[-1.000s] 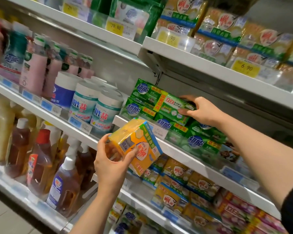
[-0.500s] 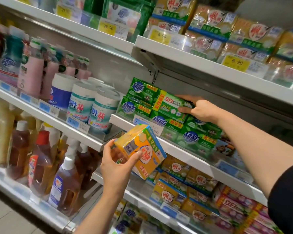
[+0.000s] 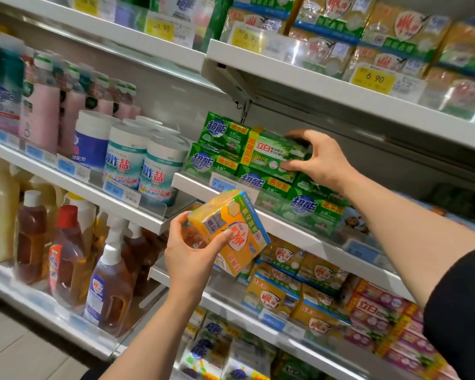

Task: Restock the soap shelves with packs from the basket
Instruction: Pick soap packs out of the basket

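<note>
My left hand [image 3: 188,249] grips a yellow-orange soap pack [image 3: 231,229] with a blue edge, held tilted in front of the middle shelf's front edge [image 3: 299,237]. My right hand [image 3: 317,157] grips the right end of a light green soap pack [image 3: 272,153], which lies on top of the stacked darker green soap packs [image 3: 258,182] on that shelf. Thumb below and fingers above pinch the pack. The basket is out of view.
White tubs [image 3: 126,160] and pink bottles [image 3: 41,111] fill the shelf to the left. Brown pump bottles [image 3: 110,289] stand lower left. Yellow soap packs [image 3: 280,292] lie on the lower shelf. The upper shelf [image 3: 340,91] overhangs close above my right hand.
My right hand has shifted its hold on the light green pack, fingers now spread wider over its right end. The left hand with the yellow pack has stayed about where it was.
</note>
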